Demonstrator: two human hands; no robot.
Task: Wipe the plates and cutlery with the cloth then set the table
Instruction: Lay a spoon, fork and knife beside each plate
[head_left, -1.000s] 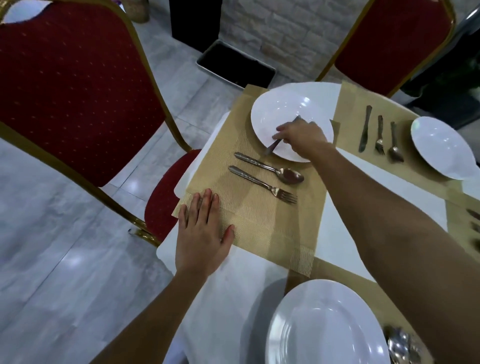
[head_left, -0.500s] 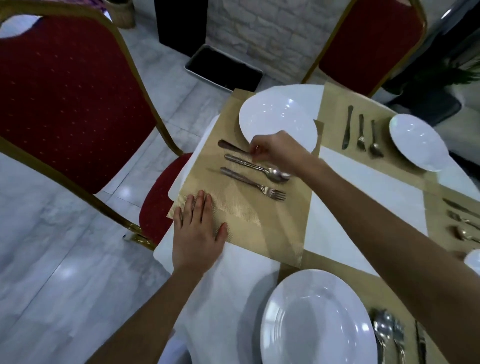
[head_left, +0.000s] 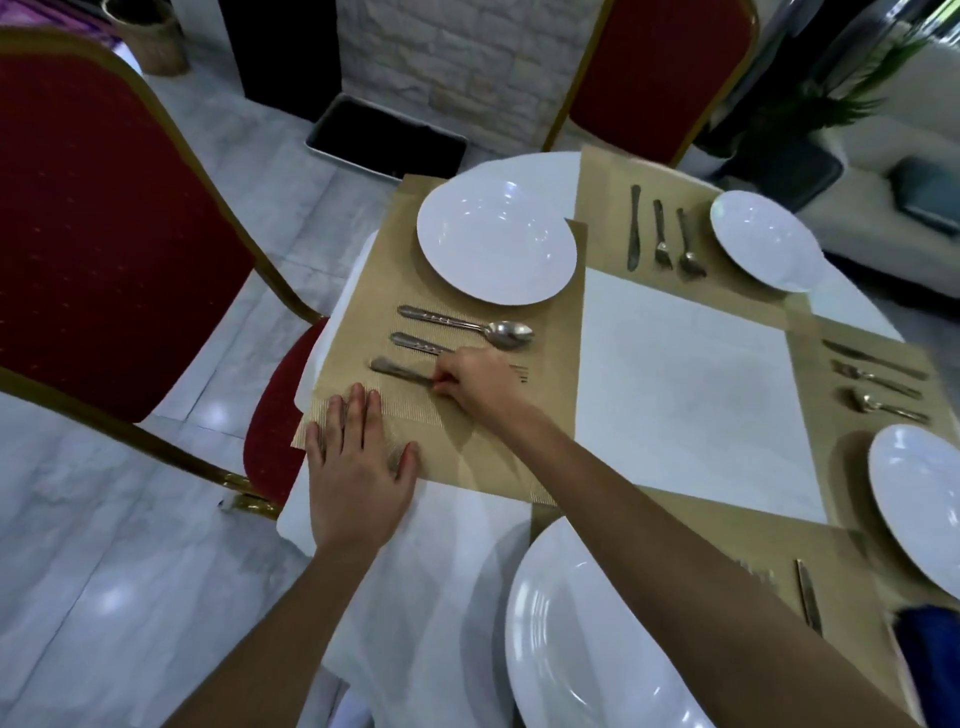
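Two hands: left hand (head_left: 358, 462) flat, open on placemat (head_left: 540, 415); right hand (head_left: 480, 382) pinching knife (head_left: 397, 371).

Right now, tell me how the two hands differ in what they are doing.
The left hand lies flat and open, palm down, on the near corner of the placemat; the right hand is closed, pinching a knife. The left holds nothing; the right reaches further across. Both are over the same placemat.
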